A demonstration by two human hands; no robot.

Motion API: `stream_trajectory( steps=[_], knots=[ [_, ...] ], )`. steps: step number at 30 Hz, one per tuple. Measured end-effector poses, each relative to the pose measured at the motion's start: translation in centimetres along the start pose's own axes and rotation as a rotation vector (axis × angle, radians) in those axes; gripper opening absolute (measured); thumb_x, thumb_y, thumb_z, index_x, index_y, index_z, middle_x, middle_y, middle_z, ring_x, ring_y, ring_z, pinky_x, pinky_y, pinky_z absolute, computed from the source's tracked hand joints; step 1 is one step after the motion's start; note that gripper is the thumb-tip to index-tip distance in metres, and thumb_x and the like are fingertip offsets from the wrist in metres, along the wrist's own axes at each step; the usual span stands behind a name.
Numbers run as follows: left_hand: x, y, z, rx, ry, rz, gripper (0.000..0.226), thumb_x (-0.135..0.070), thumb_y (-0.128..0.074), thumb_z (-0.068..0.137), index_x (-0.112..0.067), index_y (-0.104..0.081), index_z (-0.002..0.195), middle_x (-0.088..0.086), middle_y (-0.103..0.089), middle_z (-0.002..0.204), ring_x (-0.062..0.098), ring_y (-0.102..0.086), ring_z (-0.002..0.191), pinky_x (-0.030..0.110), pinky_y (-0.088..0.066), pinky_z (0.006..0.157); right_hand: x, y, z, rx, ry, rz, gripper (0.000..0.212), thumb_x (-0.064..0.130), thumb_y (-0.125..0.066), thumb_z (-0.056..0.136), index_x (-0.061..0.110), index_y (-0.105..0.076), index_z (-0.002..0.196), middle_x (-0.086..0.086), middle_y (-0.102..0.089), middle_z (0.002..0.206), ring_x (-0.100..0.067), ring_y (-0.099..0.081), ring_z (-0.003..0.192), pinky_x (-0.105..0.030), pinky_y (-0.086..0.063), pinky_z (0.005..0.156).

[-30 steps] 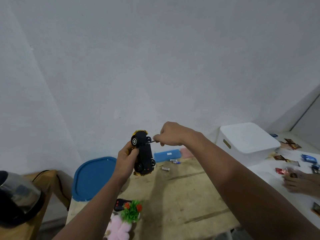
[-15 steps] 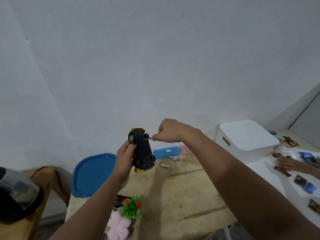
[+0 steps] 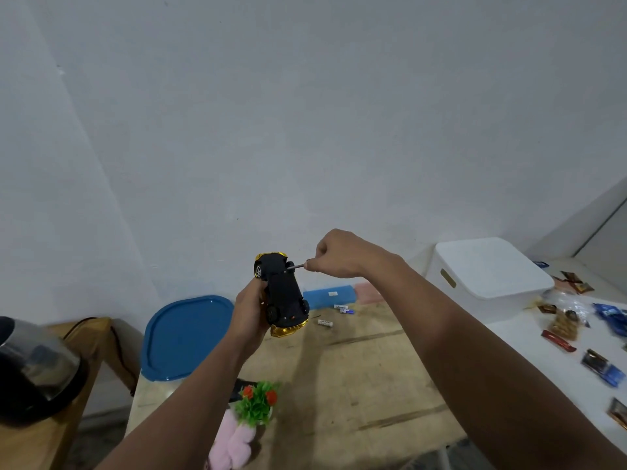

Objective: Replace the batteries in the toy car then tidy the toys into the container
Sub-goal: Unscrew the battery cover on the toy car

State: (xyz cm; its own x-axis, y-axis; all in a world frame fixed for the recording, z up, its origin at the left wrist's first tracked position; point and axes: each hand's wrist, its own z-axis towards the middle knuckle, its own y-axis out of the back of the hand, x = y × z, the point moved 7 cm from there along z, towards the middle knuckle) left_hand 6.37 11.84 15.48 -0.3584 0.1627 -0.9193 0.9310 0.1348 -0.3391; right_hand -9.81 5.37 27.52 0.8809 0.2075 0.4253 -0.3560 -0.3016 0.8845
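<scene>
My left hand [image 3: 249, 308] holds a gold toy car [image 3: 283, 293] above the wooden table [image 3: 339, 385], its black underside turned toward me. My right hand [image 3: 339, 254] is closed on a small screwdriver [image 3: 298, 265] whose tip touches the car's underside near the upper wheels. Loose batteries [image 3: 326, 322] lie on the table beyond the car, beside a blue case [image 3: 329, 296]. A blue container lid [image 3: 185, 337] leans at the table's far left. A pink plush toy [image 3: 234, 442] and a small toy plant [image 3: 258, 401] sit at the near edge.
A white lidded bin [image 3: 488, 271] stands at the back right on a white table [image 3: 543, 361] strewn with several snack packets [image 3: 563, 325]. A steel kettle [image 3: 34, 368] rests on a low wooden stand at far left. A dark remote [image 3: 239, 390] peeks out under my left arm.
Both hands with the car and screwdriver rose slightly in view as the camera tilted. Another person's hand on the white table at right has left the view.
</scene>
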Motion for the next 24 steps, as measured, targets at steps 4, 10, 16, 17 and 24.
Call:
stream_trajectory(
  steps=[4,10,16,17,24],
  knots=[
    [0.9,-0.6,0.6,-0.005,0.04,-0.03,0.03,-0.025,-0.044,0.101,-0.011,-0.07,0.108,0.015,-0.07,0.098,0.032,-0.069,0.091,0.046,-0.059,0.082,-2.4,0.8,0.3,-0.119,0.027,0.226,0.033,0.043,-0.067,0.091,0.012,-0.074,0.084,0.002,-0.06,0.069,-0.012,-0.05,0.061,-0.025,-0.038,0.056],
    [4.0,-0.3,2.7,-0.044,0.117,-0.078,0.03,-0.02,-0.042,0.101,-0.008,-0.068,0.108,0.014,-0.07,0.098,0.027,-0.07,0.081,0.037,-0.06,0.066,-14.8,-6.8,2.0,-0.098,-0.278,0.527,0.018,0.021,-0.066,0.093,0.005,-0.072,0.092,-0.006,-0.065,0.074,-0.012,-0.055,0.055,-0.021,-0.045,0.049],
    [7.6,-0.9,5.7,-0.088,0.207,-0.041,0.034,-0.025,-0.043,0.101,-0.008,-0.069,0.113,0.015,-0.068,0.102,0.028,-0.069,0.085,0.038,-0.06,0.069,-25.2,-18.0,2.6,0.099,-0.446,0.181,0.024,0.028,-0.074,0.084,0.005,-0.076,0.088,-0.014,-0.072,0.085,-0.029,-0.069,0.086,-0.03,-0.047,0.067],
    [8.1,-1.2,6.1,-0.094,0.225,-0.022,0.035,-0.026,-0.042,0.101,-0.009,-0.07,0.113,0.014,-0.068,0.101,0.026,-0.069,0.084,0.037,-0.059,0.067,-26.1,-19.4,2.8,0.143,-0.441,0.152,0.023,0.027,-0.075,0.082,0.005,-0.077,0.089,-0.013,-0.072,0.084,-0.029,-0.07,0.087,-0.031,-0.048,0.067],
    [10.9,-3.2,9.5,-0.127,0.299,0.049,0.038,-0.026,-0.037,0.103,-0.009,-0.068,0.118,0.013,-0.069,0.103,0.028,-0.067,0.092,0.039,-0.058,0.077,-29.3,-24.0,6.4,0.217,-0.39,-0.045,0.017,0.027,-0.069,0.087,0.018,-0.072,0.102,-0.003,-0.071,0.098,-0.024,-0.068,0.094,-0.031,-0.052,0.072]
  ],
)
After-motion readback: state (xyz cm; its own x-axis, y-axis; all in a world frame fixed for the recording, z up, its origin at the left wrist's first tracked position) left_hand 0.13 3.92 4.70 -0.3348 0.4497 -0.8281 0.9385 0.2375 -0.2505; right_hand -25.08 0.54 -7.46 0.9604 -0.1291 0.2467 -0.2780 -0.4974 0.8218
